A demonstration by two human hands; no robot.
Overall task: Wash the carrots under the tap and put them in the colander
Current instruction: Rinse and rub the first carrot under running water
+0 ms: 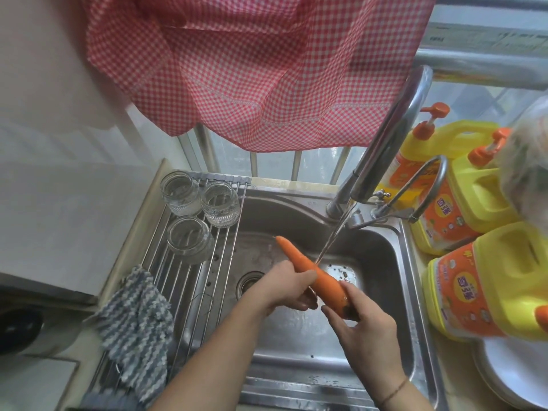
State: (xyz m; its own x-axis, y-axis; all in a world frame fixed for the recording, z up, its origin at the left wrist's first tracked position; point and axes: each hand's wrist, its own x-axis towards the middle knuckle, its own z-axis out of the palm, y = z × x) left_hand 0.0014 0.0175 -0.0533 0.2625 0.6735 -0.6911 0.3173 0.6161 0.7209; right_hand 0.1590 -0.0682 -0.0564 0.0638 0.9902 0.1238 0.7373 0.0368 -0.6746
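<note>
While water ran in a thin stream (332, 238) from the tap (394, 126), a carrot (314, 274) was held over the sink (382, 262) by both hands. The left hand (292, 289) was wrapped round the carrot's middle, fingers curled over it and thumb on top; the right hand (360, 327) was clamped on the thick end, nearest the camera. The carrot was tilted, its tapered tip pointing up and to the left, and the stream was met at its middle, just beyond the left thumb. The drain (249, 281) was seen in the sink floor, left of the hands.

A roll-up rack (189, 280) was laid over the sink's left part. Three glass jars (189, 209) were stood upside down at its far end, and a blue-and-white cloth (136, 318) was draped over its near end. Three yellow detergent jugs (486, 280) with orange labels were ranged on the bench to the right of the sink, behind a second, thinner spout (427, 185). White plates (516, 375) were partly shown at the lower right corner. A red checked curtain (252, 63) was hung above the window rail. No colander could be made out.
</note>
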